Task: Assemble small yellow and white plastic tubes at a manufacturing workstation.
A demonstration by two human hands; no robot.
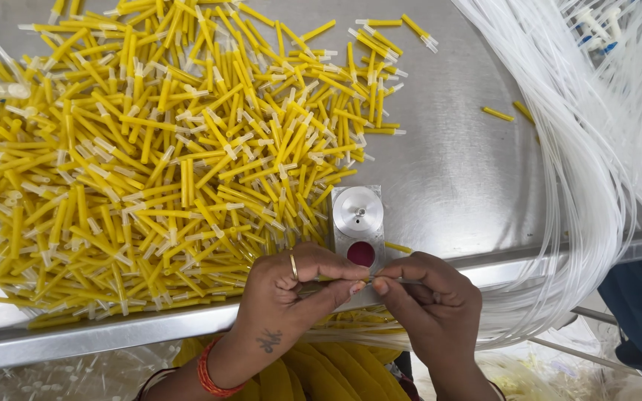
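Yellow tube (319,280) pinched between both hands (365,286)

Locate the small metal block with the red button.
In the head view, the metal block sits at the steel table's near edge, right of the yellow tube pile, just above both hands.

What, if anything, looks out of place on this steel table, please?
Two short yellow plastic tubes lie stray on the bare steel table, apart from the big heap of yellow tubes, near the bundle of clear tubing.

- Bright, even overhead light; colours are vivid.
- Soft glare on the steel table (447,148) and the white tubing bundle (581,163).
- Shadows are faint and short.
- Focus is sharp mid-frame; the edges bow slightly and the lower corners are soft.
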